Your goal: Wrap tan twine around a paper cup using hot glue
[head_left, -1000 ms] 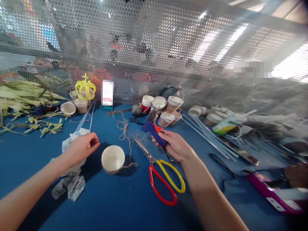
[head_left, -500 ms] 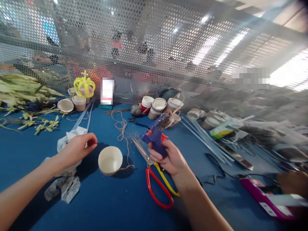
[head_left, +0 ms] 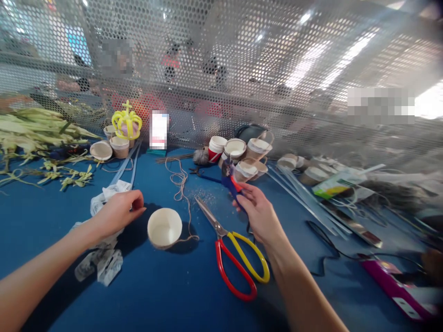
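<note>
My right hand [head_left: 260,213] is closed round the grip of a blue glue gun [head_left: 232,182] with an orange trigger, its nozzle pointing up and away toward the paper cups. My left hand [head_left: 119,211] hovers with fingers curled together, holding nothing I can see, just left of a white paper cup [head_left: 164,228] lying on its side with twine [head_left: 180,184] wound round it. Scissors [head_left: 235,253] with one red and one yellow handle lie on the blue table [head_left: 166,295] below my right hand.
Crumpled clear plastic [head_left: 102,258] lies under my left wrist. Green leaves [head_left: 38,133] fill the far left. A yellow crown [head_left: 127,124], several paper cups [head_left: 238,154], clear glue sticks [head_left: 304,193] and a purple case [head_left: 398,286] sit around. A perforated metal screen [head_left: 221,69] closes the back.
My right hand has swung the glue gun from tilted right to nearly upright and moved it further from me. My left hand has barely shifted.
</note>
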The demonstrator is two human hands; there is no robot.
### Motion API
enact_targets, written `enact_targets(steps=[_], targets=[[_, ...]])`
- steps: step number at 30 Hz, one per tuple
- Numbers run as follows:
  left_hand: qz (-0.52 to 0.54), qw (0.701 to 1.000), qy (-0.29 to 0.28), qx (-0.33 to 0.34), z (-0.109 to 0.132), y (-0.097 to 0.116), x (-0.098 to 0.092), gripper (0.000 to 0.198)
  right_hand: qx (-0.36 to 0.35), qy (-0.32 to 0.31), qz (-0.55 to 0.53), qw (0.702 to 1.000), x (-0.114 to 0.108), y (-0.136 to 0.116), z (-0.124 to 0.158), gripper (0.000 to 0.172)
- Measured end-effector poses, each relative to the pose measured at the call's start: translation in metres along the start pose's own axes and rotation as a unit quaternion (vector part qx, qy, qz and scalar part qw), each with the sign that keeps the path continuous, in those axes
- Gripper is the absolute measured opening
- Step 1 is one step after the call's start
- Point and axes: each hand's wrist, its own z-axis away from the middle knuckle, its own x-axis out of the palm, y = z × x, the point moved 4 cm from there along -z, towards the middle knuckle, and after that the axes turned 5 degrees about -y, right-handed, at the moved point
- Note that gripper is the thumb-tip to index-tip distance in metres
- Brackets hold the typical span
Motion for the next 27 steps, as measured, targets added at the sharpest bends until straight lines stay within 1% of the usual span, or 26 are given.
enact_targets(steps=[3, 4, 6, 7, 10, 11, 12, 14, 15, 17, 19, 20, 21, 22, 24, 26, 27], targets=[[-0.008, 1.000, -0.010, -0.005, -0.001, -0.001, 0.001, 0.015, 0.001, 0.048, -0.005, 0.999, -0.005, 0.001, -0.002, 0.048], [-0.010, 1.000, -0.020, -0.003, -0.001, -0.001, 0.000, 0.015, 0.013, 0.053, -0.011, 0.998, -0.005, 0.002, -0.002, 0.047], [-0.009, 0.998, -0.055, 0.020, 0.000, 0.000, 0.001, 0.009, 0.055, 0.046, -0.025, 0.997, -0.003, 0.002, 0.000, 0.040], [-0.005, 0.996, -0.082, 0.037, 0.002, 0.002, 0.001, 0.016, 0.080, 0.036, -0.032, 0.996, -0.002, 0.002, 0.001, 0.034], [0.036, 0.984, -0.156, 0.074, 0.009, 0.010, 0.007, 0.061, 0.127, 0.015, -0.054, 0.990, 0.002, 0.002, 0.005, 0.017], [0.063, 0.980, -0.169, 0.078, 0.012, 0.012, 0.011, 0.073, 0.130, 0.015, -0.060, 0.990, 0.003, 0.001, 0.006, 0.015], [0.100, 0.977, -0.171, 0.076, 0.013, 0.014, 0.015, 0.082, 0.130, 0.016, -0.066, 0.989, 0.005, 0.000, 0.007, 0.014], [0.193, 0.961, -0.178, 0.089, 0.014, 0.018, 0.026, 0.094, 0.122, 0.017, -0.073, 0.990, 0.007, -0.002, 0.010, 0.013], [0.238, 0.949, -0.180, 0.099, 0.014, 0.020, 0.032, 0.094, 0.118, 0.013, -0.075, 0.990, 0.009, -0.003, 0.011, 0.013], [0.296, 0.932, -0.175, 0.115, 0.012, 0.021, 0.042, 0.083, 0.108, -0.007, -0.078, 0.991, 0.014, -0.006, 0.014, 0.016], [0.355, 0.915, -0.158, 0.110, 0.009, 0.022, 0.047, 0.076, 0.103, -0.035, -0.080, 0.991, 0.018, -0.010, 0.016, 0.022], [0.398, 0.898, -0.156, 0.105, 0.007, 0.023, 0.047, 0.074, 0.106, -0.049, -0.079, 0.990, 0.019, -0.012, 0.017, 0.023], [0.447, 0.875, -0.161, 0.095, 0.007, 0.025, 0.046, 0.074, 0.113, -0.060, -0.078, 0.989, 0.019, -0.013, 0.017, 0.023], [0.503, 0.844, -0.169, 0.083, 0.006, 0.027, 0.044, 0.074, 0.121, -0.069, -0.077, 0.987, 0.020, -0.014, 0.018, 0.022], [0.611, 0.766, -0.194, 0.055, 0.007, 0.034, 0.042, 0.072, 0.131, -0.087, -0.081, 0.984, 0.022, -0.017, 0.022, 0.018], [0.700, 0.685, -0.198, 0.034, 0.008, 0.039, 0.040, 0.065, 0.129, -0.114, -0.084, 0.981, 0.026, -0.020, 0.029, 0.016], [0.728, 0.656, -0.196, 0.031, 0.008, 0.041, 0.041, 0.060, 0.123, -0.131, -0.080, 0.980, 0.029, -0.021, 0.033, 0.015]])
